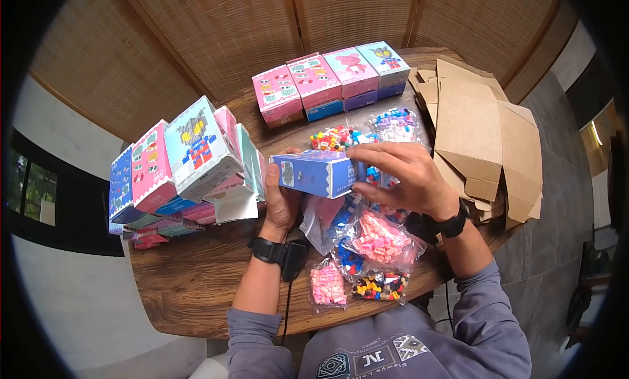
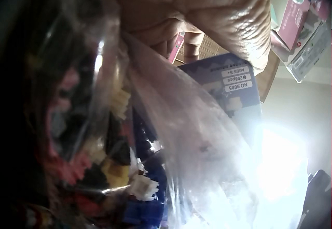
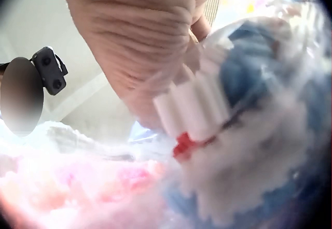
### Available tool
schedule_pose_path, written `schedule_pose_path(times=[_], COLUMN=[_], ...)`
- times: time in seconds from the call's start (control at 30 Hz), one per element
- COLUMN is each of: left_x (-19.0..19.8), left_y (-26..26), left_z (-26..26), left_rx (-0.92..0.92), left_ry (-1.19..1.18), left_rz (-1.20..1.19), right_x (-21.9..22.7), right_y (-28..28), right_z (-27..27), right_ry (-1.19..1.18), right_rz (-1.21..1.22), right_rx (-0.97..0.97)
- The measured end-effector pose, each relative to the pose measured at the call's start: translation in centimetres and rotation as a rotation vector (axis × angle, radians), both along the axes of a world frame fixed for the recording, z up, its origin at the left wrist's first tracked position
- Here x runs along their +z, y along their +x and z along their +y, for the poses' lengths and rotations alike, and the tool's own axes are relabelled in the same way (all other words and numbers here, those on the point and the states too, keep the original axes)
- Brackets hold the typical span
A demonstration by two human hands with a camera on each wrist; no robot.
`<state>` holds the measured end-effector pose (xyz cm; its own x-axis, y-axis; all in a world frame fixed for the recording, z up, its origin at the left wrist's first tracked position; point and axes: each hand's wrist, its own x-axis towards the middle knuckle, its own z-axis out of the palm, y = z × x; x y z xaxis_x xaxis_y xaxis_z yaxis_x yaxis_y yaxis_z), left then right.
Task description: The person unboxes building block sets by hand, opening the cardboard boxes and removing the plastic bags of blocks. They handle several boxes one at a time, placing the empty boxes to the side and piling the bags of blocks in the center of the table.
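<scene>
Over the middle of the table, my left hand [image 1: 282, 200] grips a small blue box [image 1: 313, 172] by its left end, thumb along its edge. My right hand [image 1: 414, 177] is at the box's other end, with fingers at the top edge and thumb near the lower corner. Printed labels show on the box [image 2: 218, 81] in the left wrist view. Below lie clear bags of small toy bricks: a pink bag [image 1: 380, 239], a smaller pink bag [image 1: 327, 284] and a black-and-yellow one [image 1: 380, 287]. A bag of white and blue bricks [image 3: 238, 141] fills much of the right wrist view.
A stack of boxes [image 1: 196, 143] stands on the left, some of them tilted. More boxes [image 1: 314, 80] line the back edge. Flattened brown cardboard [image 1: 472, 136] covers the table's right side. Further brick bags [image 1: 396, 123] lie behind my right hand.
</scene>
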<state>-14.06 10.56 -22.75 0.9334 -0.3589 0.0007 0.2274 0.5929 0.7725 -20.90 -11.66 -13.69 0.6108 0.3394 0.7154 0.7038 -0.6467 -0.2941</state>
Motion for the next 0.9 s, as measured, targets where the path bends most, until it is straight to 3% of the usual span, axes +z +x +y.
schedule_pose_path(times=[0.27,0.9], left_x=[-0.78,-0.8], left_y=[0.28,0.29], left_z=[0.27,0.25], left_rx=[-0.013,-0.05], left_ry=[0.024,0.009], left_rz=[-0.014,-0.01], right_x=[-0.09,0.14], right_y=[-0.8,-0.5], right_z=[0.28,0.3], right_ry=[-0.017,-0.092], right_rz=[0.147,-0.004], right_rx=[-0.109,-0.151])
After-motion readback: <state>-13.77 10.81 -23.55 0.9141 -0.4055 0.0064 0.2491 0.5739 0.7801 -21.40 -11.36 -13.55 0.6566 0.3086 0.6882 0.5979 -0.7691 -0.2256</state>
